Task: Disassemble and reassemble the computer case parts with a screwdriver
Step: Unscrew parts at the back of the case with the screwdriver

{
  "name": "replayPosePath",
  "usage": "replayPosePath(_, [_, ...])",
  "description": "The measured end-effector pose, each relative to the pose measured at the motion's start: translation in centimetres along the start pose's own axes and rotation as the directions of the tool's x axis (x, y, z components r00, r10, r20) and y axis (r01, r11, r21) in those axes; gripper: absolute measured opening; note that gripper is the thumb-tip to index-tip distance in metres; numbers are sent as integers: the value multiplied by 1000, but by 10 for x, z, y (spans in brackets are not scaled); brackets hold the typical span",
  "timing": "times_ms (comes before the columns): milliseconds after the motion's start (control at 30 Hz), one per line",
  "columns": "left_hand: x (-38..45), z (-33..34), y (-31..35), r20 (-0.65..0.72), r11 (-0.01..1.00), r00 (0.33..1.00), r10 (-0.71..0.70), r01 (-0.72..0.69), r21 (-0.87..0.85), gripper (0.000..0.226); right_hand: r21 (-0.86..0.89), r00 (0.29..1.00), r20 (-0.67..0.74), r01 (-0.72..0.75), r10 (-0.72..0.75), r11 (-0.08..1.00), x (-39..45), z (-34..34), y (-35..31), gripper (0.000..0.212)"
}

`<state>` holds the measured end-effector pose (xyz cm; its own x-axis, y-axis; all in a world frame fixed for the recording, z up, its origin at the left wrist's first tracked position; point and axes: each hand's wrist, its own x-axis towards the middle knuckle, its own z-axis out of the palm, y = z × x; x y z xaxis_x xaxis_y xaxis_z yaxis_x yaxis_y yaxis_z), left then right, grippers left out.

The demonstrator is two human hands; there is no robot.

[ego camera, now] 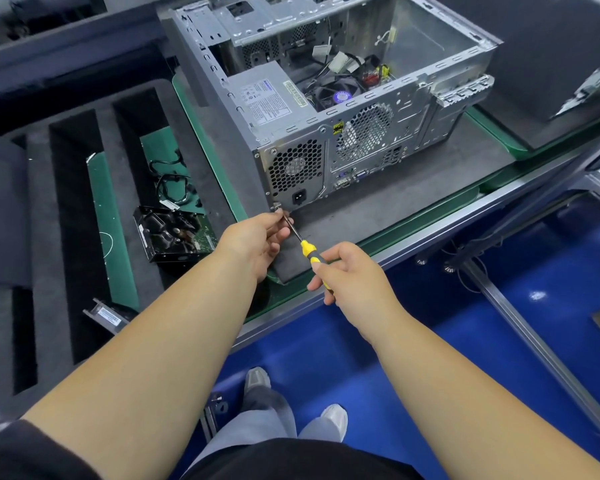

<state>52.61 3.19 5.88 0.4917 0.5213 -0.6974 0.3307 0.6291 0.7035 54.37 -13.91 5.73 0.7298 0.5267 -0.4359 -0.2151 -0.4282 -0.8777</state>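
An open computer case (pixel 343 109), its side panel off, is seen from above on a grey mat (pixel 395 202) in the upper centre of the frame, with the rear panel turned toward the viewer. A yellow-and-black screwdriver (pixel 307 252) is held at centre frame, its tip set against the case's lower rear corner, beside the power supply (pixel 291 168) grille and socket. The handle is wrapped by the curled fingers of the right hand (pixel 347 271). The shaft near the tip is pinched and steadied by the left hand (pixel 257 237); the screw itself is too small to be made out. The step is judged to be turning a rear-corner screw. It is best done with the shaft kept in line with the screw, pressed firmly inward, and the tip guided so it cannot slip. Removed parts (pixel 170 233) are seen in a foam tray (pixel 42 209) at the left.
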Motion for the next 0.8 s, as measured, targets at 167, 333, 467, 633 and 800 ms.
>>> replayPosePath(167, [2,0,-1,26,1000,1000,1,-1,4,15,22,995,38,-92,91,996,1,5,-1,14])
replayPosePath(333, [3,-3,-2,70,999,998,-2,-1,33,17,325,951,128,-309,282,894,4,9,-10,23])
replayPosePath(467, [4,-7,-4,107,1000,994,-2,1,9,14,372,976,122,-214,181,903,3,8,-4,16])
replayPosePath(633, [6,-9,-6,116,1000,993,10,-12,10,14,328,961,39,-271,273,905,9,11,-3,23])
replayPosePath(800, [8,-11,-8,148,996,989,23,-35,77,17,252,923,66,-382,378,889,12,17,-8,50])
